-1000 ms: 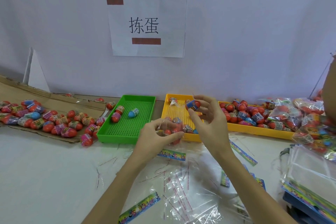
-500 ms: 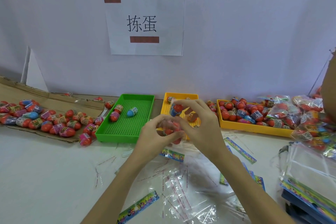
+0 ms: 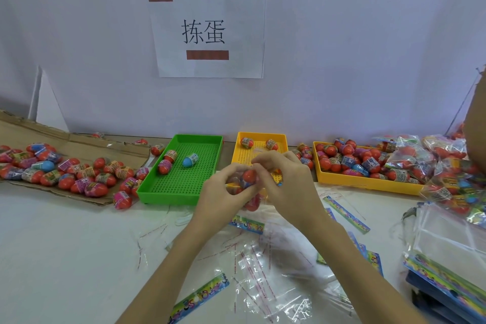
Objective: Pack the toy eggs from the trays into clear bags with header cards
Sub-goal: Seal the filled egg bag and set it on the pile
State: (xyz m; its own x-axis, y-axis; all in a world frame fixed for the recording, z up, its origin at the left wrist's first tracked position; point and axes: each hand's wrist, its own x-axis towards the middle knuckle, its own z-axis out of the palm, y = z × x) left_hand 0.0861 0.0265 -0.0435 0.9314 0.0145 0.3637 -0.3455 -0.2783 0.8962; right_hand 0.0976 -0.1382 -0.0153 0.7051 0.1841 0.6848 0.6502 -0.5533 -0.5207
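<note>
Both my hands meet over the near end of the small yellow tray (image 3: 282, 139). My left hand (image 3: 223, 192) grips a clear bag (image 3: 252, 201) with several toy eggs in it. My right hand (image 3: 286, 181) pinches a red toy egg (image 3: 248, 175) at the bag's mouth. Two eggs (image 3: 246, 142) lie at the far end of that yellow tray. The green tray (image 3: 184, 181) holds three eggs, one of them blue (image 3: 190, 160). The bag's header card is hidden by my hands.
A larger yellow tray (image 3: 368, 184) full of eggs sits on the right, with filled bags (image 3: 410, 158) beyond it. Loose eggs cover cardboard (image 3: 79, 143) at left. Empty bags (image 3: 273, 281), header cards (image 3: 200, 297) and a bag stack (image 3: 447, 252) lie near me.
My right hand has come from the yellow tray down to my left hand, bringing a red egg to the mouth of the bag. The left hand has stayed in place.
</note>
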